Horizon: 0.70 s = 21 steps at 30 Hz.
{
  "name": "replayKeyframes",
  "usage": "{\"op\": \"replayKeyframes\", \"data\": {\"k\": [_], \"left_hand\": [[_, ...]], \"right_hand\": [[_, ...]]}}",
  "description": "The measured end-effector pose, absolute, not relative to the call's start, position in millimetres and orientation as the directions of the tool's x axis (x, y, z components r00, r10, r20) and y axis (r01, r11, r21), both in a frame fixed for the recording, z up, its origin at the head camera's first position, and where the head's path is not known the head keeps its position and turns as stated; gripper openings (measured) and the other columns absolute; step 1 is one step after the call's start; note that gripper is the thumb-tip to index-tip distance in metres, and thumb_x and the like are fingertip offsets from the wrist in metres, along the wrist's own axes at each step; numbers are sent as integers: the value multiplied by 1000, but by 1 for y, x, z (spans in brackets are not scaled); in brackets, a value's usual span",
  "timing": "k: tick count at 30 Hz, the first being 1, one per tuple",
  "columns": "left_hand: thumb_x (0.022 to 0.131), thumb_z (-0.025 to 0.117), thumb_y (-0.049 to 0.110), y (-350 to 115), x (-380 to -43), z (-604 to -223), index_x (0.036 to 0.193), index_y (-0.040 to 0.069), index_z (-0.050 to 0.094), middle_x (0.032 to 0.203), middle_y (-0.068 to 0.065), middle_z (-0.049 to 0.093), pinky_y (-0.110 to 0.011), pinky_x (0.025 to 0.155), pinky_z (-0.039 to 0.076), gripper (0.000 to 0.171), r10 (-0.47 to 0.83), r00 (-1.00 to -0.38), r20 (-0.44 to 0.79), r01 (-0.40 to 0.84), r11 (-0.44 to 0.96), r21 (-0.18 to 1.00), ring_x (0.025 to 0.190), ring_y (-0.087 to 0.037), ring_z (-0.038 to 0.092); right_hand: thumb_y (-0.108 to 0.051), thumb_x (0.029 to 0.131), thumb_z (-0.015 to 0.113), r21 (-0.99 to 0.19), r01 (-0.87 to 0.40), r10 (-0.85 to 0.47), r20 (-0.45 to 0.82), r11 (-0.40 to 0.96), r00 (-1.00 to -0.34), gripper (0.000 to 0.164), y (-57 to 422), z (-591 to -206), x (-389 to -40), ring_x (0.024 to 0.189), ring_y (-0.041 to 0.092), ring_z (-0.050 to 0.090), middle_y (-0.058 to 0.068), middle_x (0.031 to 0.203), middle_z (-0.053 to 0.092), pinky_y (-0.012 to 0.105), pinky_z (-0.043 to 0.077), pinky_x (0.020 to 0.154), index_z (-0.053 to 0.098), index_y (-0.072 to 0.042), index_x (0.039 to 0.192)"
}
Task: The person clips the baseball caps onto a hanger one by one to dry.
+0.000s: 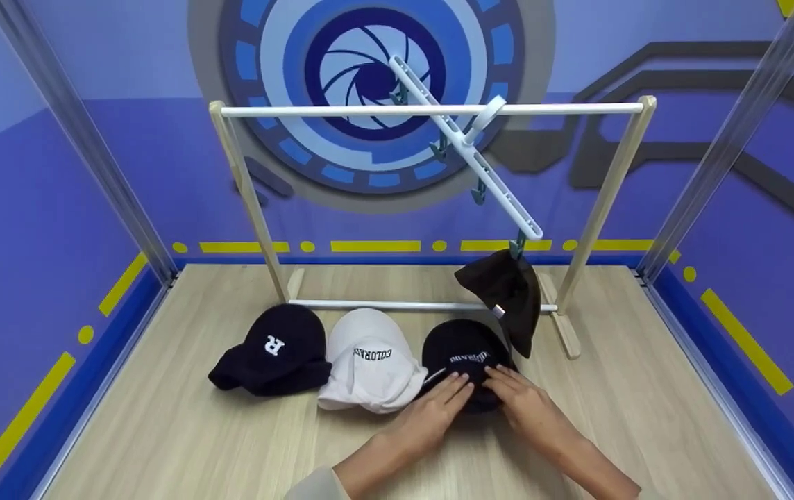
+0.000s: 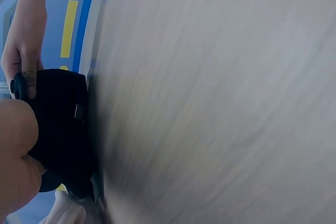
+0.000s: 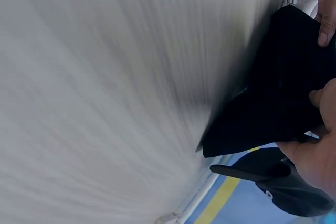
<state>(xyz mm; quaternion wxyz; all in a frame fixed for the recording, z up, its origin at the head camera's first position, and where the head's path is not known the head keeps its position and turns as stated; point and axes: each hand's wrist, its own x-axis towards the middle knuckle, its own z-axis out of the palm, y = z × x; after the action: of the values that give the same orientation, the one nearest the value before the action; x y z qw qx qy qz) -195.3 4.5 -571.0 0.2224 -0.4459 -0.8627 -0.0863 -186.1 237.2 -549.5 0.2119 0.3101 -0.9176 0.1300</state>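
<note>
A black cap with light lettering rests on the table in front of me. My left hand grips its left side, fingers over the crown. Opposite it, my right hand holds the right side. In the right wrist view the left thumb presses on the dark fabric, and the right hand is beside it. A white cap with dark lettering sits just left of the black one. Farther left lies a navy cap with a white R.
A rack with wooden legs stands behind the caps. From its bar a white clip hanger hangs at a slant, and its nearest clip holds a dark brown cap just behind my right hand. Blue walls enclose the wooden table.
</note>
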Motion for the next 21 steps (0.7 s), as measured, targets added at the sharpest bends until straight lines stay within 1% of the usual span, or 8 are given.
{"op": "replayKeyframes", "data": {"k": [3, 6, 11, 14, 17, 21], "left_hand": [[87, 66, -3, 4, -197, -566, 140, 1, 58, 144, -15, 58, -34, 108, 47, 54, 741, -487, 462, 812, 579, -73, 132, -26, 57], [88, 67, -3, 2, -197, -562, 141, 1, 57, 144, -16, 58, -34, 108, 47, 54, 750, -482, 453, 819, 569, -70, 132, -26, 57], [87, 69, -5, 0, -197, -555, 142, -1, 56, 143, -17, 58, -34, 106, 48, 56, 756, -470, 456, 838, 544, -38, 131, -26, 58], [86, 69, -6, -1, -197, -549, 141, -1, 56, 142, -18, 59, -33, 108, 47, 57, 754, -463, 466, 843, 538, -33, 130, -26, 59], [87, 67, -7, -1, -197, -543, 141, -2, 56, 140, -17, 60, -32, 109, 45, 55, 747, -460, 481, 839, 542, -39, 129, -26, 59], [90, 63, -5, 1, -196, -535, 140, -2, 57, 139, -17, 61, -30, 110, 44, 50, 735, -457, 501, 832, 552, -51, 128, -24, 60]], "right_hand": [[18, 75, 73, -110, -623, -510, 475, 774, -717, 40, 237, -546, -187, 116, 36, 66, 17, 124, 70, 44, 55, 96, 71, 0, 110], [17, 75, 75, -95, -628, -517, 480, 772, -709, 39, 238, -543, -187, 114, 35, 67, 17, 123, 70, 44, 56, 95, 71, 0, 110], [17, 71, 78, -41, -657, -543, 525, 753, -655, 40, 239, -536, -185, 109, 34, 70, 16, 119, 72, 44, 57, 93, 72, 1, 107], [18, 70, 78, -36, -673, -548, 549, 739, -631, 41, 239, -530, -186, 106, 34, 71, 17, 117, 72, 45, 57, 91, 71, 2, 106], [18, 70, 78, -52, -678, -544, 554, 733, -630, 42, 239, -524, -187, 104, 35, 71, 18, 117, 72, 45, 58, 90, 71, 2, 108], [19, 69, 79, -63, -673, -535, 554, 737, -638, 44, 241, -515, -186, 105, 34, 71, 18, 116, 72, 44, 58, 90, 71, 1, 108]]}}
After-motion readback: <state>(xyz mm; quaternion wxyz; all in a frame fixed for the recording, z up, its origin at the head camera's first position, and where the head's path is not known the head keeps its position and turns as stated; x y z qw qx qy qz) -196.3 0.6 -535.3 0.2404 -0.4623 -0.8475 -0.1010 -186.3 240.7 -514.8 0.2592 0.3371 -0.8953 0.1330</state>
